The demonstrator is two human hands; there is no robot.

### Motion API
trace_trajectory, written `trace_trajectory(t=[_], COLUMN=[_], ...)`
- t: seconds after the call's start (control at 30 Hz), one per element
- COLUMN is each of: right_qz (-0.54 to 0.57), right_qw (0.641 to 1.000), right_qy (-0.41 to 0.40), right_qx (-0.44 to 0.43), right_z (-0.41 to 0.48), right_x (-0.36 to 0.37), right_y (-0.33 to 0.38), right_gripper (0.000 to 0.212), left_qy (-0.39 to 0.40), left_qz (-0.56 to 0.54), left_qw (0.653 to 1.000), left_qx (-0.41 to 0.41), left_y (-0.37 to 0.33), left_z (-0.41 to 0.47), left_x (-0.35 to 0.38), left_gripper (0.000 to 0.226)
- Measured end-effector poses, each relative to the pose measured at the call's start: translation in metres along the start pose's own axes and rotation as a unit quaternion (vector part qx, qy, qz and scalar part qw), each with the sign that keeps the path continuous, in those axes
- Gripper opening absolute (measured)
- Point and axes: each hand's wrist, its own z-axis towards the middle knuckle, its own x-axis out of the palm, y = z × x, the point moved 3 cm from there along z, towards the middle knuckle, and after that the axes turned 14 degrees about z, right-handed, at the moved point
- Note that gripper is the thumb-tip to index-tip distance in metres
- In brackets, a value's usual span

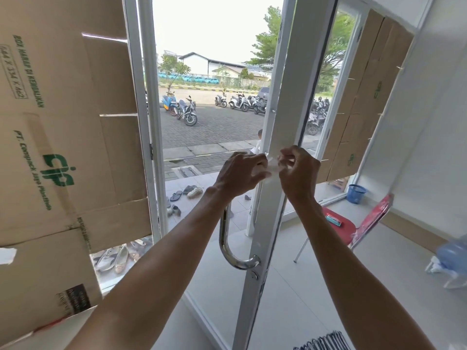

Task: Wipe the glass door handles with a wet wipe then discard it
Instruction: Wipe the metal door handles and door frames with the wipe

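So far: the wet wipe is out and in both hands, up at the door. The pictures don't show whether any wiping has been done, and the chrome shows no streaks to judge by.
Left to do: I judge most of it remains, meaning both handles down their length and then binning the wipe.
Near handle [225,238]: chrome bar on the left face of the door, its lower bend bare and untouched; its upper part is hidden behind the left wrist.
Far-side handle [282,215]: a strip of chrome shows on the right face below the right wrist, with nothing on it.
Left hand [240,173]: raised at the door edge [285,109], with its fingers [257,164] curled round one end of the wipe.
Right hand [299,173]: level with the left, its fingertips [286,160] pinching the other end, nipped tight and not spread.
Wet wipe [271,168]: white and crumpled, stretched between the two hands in front of the door edge. I cannot tell whether it touches the frame or a handle mount.
Red chair [340,224]: stands inside, beyond the door, with a small pack [333,220] on its seat.
Blue basket [355,194]: on the floor by the far wall, well apart from the hands and a likely place for discarding.
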Motion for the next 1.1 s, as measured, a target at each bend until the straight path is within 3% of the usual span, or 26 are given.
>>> trace_trajectory(t=[0.17, 0.27, 0.43, 0.67, 0.93, 1.1], right_qz=[-0.021, -0.015, 0.003, 0.007, 0.016, 0.013], right_qw=[0.994, 0.992, 0.987, 0.99, 0.988, 0.992], right_qy=[-0.102, -0.082, -0.084, -0.049, -0.065, -0.044], right_qx=[0.027, 0.1, 0.139, 0.129, 0.141, 0.119], right_z=[0.0, 0.004, 0.005, 0.01, 0.009, 0.01], right_x=[-0.004, 0.0, 0.004, 0.001, 0.007, 0.003], right_y=[-0.008, -0.017, -0.018, -0.021, -0.026, -0.024], right_gripper=[0.043, 0.059, 0.05, 0.038, 0.041, 0.033], left_qy=[-0.001, 0.05, 0.06, -0.01, 0.035, 0.027], left_qz=[0.038, 0.06, 0.078, 0.02, 0.079, 0.006], left_qw=[0.999, 0.996, 0.993, 0.998, 0.993, 0.997], left_qx=[0.036, 0.046, 0.058, 0.054, 0.08, 0.075], left_y=[0.009, -0.002, -0.017, 0.012, -0.008, 0.023], left_z=[-0.001, 0.003, 0.005, -0.014, -0.004, -0.014], left_x=[0.0, 0.0, -0.003, -0.011, -0.011, -0.02], left_gripper=[0.034, 0.029, 0.015, 0.028, 0.023, 0.034])
